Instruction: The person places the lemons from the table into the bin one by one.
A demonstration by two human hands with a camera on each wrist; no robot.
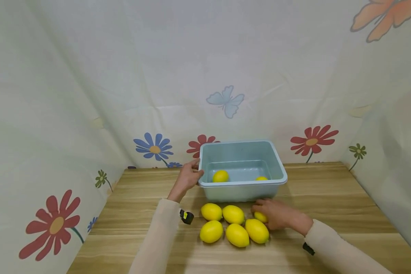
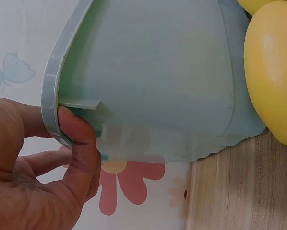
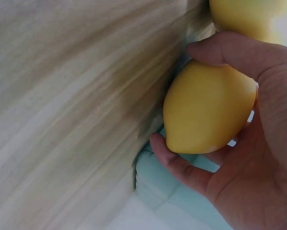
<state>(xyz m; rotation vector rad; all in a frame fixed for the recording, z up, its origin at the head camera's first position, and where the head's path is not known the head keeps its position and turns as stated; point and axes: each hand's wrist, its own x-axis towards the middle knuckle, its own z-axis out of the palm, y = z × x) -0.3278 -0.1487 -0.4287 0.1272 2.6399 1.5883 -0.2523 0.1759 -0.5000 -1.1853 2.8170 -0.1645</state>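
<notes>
Gripping the blue bin (image 1: 239,193) by its rim (image 2: 51,86) in left hand (image 1: 187,176); holding a lemon (image 3: 208,108) in right hand (image 1: 277,214), with five more lemons (image 1: 237,235) leftward, roomy tabletop (image 1: 328,194) rightward.

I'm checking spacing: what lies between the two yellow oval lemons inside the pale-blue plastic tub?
Only bare tub floor shows between those lemons, in the head view.

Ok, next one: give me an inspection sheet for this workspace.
Surface: wood-grain table.
Job's things: pale blue bin standing upright with two lemons visible inside; five loose lemons in front of it, plus one in hand.
Clutter: nothing seen.
Hands: left hand pinches the bin's rim; right hand holds a lemon.
Cables: nothing seen.
Surroundings: pale backdrop printed with flowers and butterflies.
</notes>
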